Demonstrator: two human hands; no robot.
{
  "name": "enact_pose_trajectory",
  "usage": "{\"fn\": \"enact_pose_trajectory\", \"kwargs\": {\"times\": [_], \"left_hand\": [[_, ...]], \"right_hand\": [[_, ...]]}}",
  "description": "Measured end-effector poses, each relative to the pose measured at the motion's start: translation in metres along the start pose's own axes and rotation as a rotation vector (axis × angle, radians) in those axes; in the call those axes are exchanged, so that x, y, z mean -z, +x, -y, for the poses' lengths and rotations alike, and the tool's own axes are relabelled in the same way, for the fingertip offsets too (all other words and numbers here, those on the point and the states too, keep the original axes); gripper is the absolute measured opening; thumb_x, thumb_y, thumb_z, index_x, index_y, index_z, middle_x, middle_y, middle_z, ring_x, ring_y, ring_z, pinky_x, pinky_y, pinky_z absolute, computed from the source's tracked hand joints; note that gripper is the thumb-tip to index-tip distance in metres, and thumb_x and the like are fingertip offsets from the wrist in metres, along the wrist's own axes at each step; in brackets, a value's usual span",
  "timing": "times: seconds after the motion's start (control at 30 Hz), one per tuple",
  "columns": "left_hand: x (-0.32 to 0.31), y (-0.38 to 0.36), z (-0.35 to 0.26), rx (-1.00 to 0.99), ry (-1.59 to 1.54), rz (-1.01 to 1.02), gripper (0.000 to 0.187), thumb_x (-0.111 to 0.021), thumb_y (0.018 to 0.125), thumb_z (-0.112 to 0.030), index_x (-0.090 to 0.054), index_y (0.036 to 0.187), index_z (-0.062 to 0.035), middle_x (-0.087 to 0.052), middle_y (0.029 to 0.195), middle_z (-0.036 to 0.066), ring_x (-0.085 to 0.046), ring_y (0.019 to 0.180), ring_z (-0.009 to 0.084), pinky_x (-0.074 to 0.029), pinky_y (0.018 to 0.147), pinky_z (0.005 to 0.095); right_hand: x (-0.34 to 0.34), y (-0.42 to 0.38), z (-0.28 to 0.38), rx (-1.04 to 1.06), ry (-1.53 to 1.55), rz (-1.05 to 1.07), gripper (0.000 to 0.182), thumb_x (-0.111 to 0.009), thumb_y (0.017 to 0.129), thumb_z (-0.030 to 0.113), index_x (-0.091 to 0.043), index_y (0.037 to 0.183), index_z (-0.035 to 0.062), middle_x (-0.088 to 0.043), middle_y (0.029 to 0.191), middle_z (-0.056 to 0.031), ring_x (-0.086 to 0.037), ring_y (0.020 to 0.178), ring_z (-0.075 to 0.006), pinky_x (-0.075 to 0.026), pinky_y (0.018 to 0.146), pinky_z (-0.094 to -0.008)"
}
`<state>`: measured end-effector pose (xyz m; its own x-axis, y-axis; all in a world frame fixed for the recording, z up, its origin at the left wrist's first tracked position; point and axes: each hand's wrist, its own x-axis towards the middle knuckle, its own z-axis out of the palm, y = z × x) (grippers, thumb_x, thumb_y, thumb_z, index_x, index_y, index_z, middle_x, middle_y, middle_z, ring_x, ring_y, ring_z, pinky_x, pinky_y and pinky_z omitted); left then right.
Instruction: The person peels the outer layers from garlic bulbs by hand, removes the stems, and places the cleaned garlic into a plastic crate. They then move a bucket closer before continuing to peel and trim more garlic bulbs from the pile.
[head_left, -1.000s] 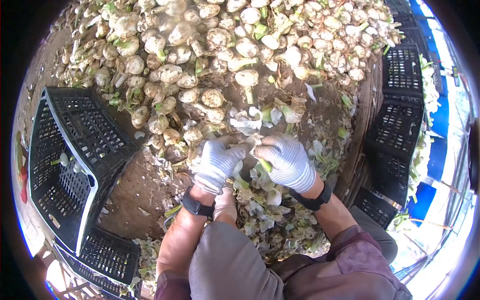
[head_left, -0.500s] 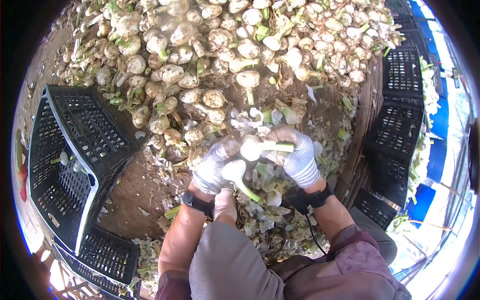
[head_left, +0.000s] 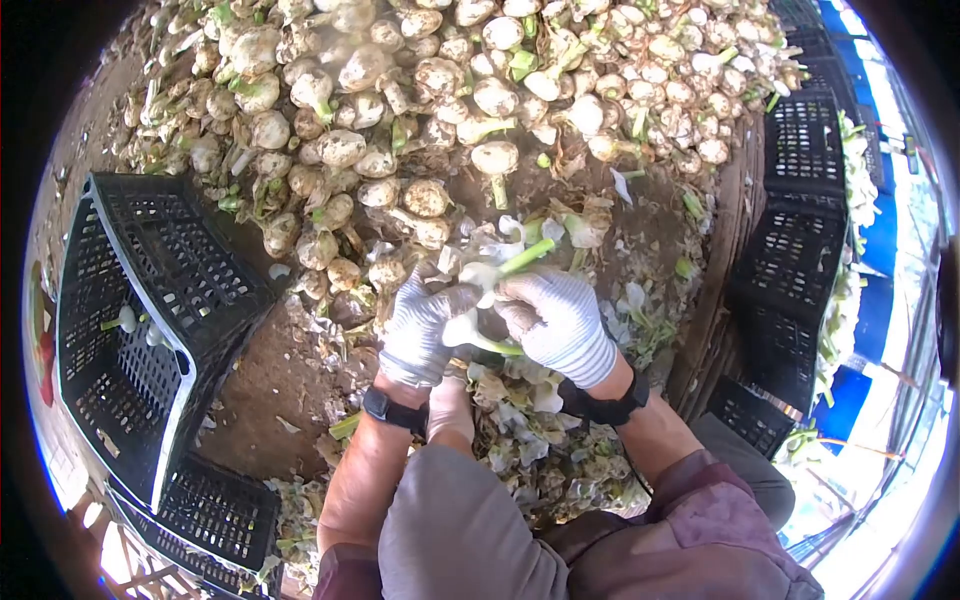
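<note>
In striped, soil-stained gloves, my hands meet in the middle of the head view. My left hand [head_left: 420, 325] is closed on a white garlic bulb [head_left: 478, 273], whose green stem [head_left: 528, 256] points up and right. A second, peeled garlic bulb [head_left: 462, 330] sits against the palm of that hand, its stem reaching right beneath my other hand. My right hand [head_left: 560, 315] has its fingers pinched at the lower side of the first bulb, where a white flap of skin [head_left: 487, 298] shows. The fingertips partly cover the bulb.
A large heap of soiled garlic bulbs [head_left: 430, 85] spreads ahead. An open black crate [head_left: 190, 250] lies tipped at left, with a few bulbs inside. Stacked black crates [head_left: 790, 260] stand at right, white stalks behind them. Peeled skins [head_left: 540, 430] litter the ground by my legs.
The upper bulb's stem has swung from pointing right to pointing up and right. My right hand has turned and moved down-left, its fingers now at the bulb instead of beside the stem.
</note>
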<state>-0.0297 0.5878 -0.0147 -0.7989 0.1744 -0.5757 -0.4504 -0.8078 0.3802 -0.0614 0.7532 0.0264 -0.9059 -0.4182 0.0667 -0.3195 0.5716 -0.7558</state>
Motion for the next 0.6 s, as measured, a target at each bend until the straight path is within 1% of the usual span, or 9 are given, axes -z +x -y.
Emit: {"fn": "enact_pose_trajectory", "kwargs": {"times": [0.17, 0.27, 0.3, 0.37, 0.4, 0.47, 0.5, 0.53, 0.6], "left_hand": [[0.007, -0.004, -0.007, 0.103, -0.117, 0.003, 0.040, -0.063, 0.077, 0.001, -0.050, 0.115, 0.0037, -0.063, 0.099, 0.015, -0.063, 0.081, 0.0214, -0.053, 0.071, 0.0293], [0.028, 0.001, 0.000, 0.146, -0.101, 0.079, 0.040, -0.062, 0.079, -0.004, -0.049, 0.117, 0.0041, -0.063, 0.098, 0.015, -0.064, 0.079, 0.0211, -0.053, 0.070, 0.0279], [0.024, 0.001, 0.000, 0.148, -0.102, 0.081, 0.040, -0.062, 0.079, -0.004, -0.049, 0.117, 0.0041, -0.063, 0.098, 0.015, -0.064, 0.079, 0.0211, -0.053, 0.070, 0.0279], [0.011, -0.002, -0.001, 0.173, -0.103, 0.084, 0.028, -0.060, 0.081, -0.010, -0.060, 0.104, 0.0044, -0.065, 0.091, 0.010, -0.062, 0.073, 0.0141, -0.051, 0.064, 0.0224], [0.006, -0.003, -0.001, 0.175, -0.100, 0.086, 0.028, -0.060, 0.081, -0.010, -0.060, 0.104, 0.0044, -0.065, 0.091, 0.010, -0.062, 0.073, 0.0141, -0.051, 0.064, 0.0224], [-0.001, -0.004, 0.000, 0.167, -0.046, 0.016, 0.030, -0.059, 0.082, -0.015, -0.059, 0.105, 0.0047, -0.065, 0.091, 0.010, -0.062, 0.074, 0.0151, -0.051, 0.066, 0.0224], [0.011, -0.003, -0.003, 0.244, -0.022, 0.081, 0.029, -0.061, 0.082, -0.014, -0.059, 0.105, 0.0044, -0.065, 0.093, 0.010, -0.062, 0.078, 0.0142, -0.050, 0.070, 0.0230], [0.009, -0.002, -0.001, 0.242, -0.022, 0.079, 0.029, -0.061, 0.082, -0.014, -0.059, 0.105, 0.0044, -0.065, 0.093, 0.010, -0.062, 0.078, 0.0142, -0.050, 0.070, 0.0230], [-0.002, 0.000, -0.001, -0.004, 0.413, -0.315, 0.026, -0.062, 0.081, -0.011, -0.061, 0.103, 0.0033, -0.065, 0.087, 0.007, -0.061, 0.073, 0.0121, -0.049, 0.065, 0.0220]], "right_hand": [[0.000, -0.009, -0.006, 0.035, 0.046, -0.010, 0.016, -0.065, 0.071, 0.004, -0.059, 0.085, 0.0076, -0.061, 0.072, -0.0127, -0.060, 0.064, -0.0319, -0.049, 0.058, -0.0364], [0.009, -0.020, -0.018, -0.353, 0.317, 0.108, 0.021, -0.068, 0.075, 0.003, -0.062, 0.095, 0.0022, -0.064, 0.079, -0.0109, -0.065, 0.073, -0.0210, -0.052, 0.066, -0.0339], [0.014, -0.014, -0.012, -0.355, 0.315, 0.107, 0.021, -0.068, 0.075, 0.003, -0.062, 0.095, 0.0022, -0.064, 0.079, -0.0109, -0.065, 0.073, -0.0210, -0.052, 0.066, -0.0339], [0.025, 0.003, 0.004, -0.681, 0.878, 0.040, 0.022, -0.070, 0.076, 0.003, -0.064, 0.096, -0.0008, -0.065, 0.087, -0.0113, -0.062, 0.083, -0.0153, -0.051, 0.073, -0.0307], [0.022, 0.004, -0.002, -0.680, 0.879, 0.036, 0.022, -0.070, 0.076, 0.003, -0.064, 0.096, -0.0008, -0.065, 0.087, -0.0113, -0.062, 0.083, -0.0153, -0.051, 0.073, -0.0307], [0.013, 0.003, -0.018, -0.433, 0.705, 0.107, 0.021, -0.071, 0.074, 0.003, -0.065, 0.093, -0.0004, -0.065, 0.091, -0.0121, -0.062, 0.086, -0.0164, -0.050, 0.076, -0.0279], [0.012, 0.003, -0.022, -0.233, 0.489, 0.121, 0.023, -0.073, 0.072, 0.004, -0.066, 0.093, 0.0025, -0.065, 0.089, -0.0119, -0.064, 0.082, -0.0202, -0.051, 0.071, -0.0282], [0.010, 0.003, -0.022, -0.232, 0.491, 0.123, 0.023, -0.073, 0.072, 0.004, -0.066, 0.093, 0.0025, -0.065, 0.089, -0.0119, -0.064, 0.082, -0.0202, -0.051, 0.071, -0.0282], [0.004, 0.006, -0.018, -0.142, 0.248, -0.028, 0.024, -0.073, 0.070, 0.004, -0.066, 0.093, 0.0060, -0.064, 0.087, -0.0118, -0.065, 0.076, -0.0250, -0.051, 0.066, -0.0299]]}}
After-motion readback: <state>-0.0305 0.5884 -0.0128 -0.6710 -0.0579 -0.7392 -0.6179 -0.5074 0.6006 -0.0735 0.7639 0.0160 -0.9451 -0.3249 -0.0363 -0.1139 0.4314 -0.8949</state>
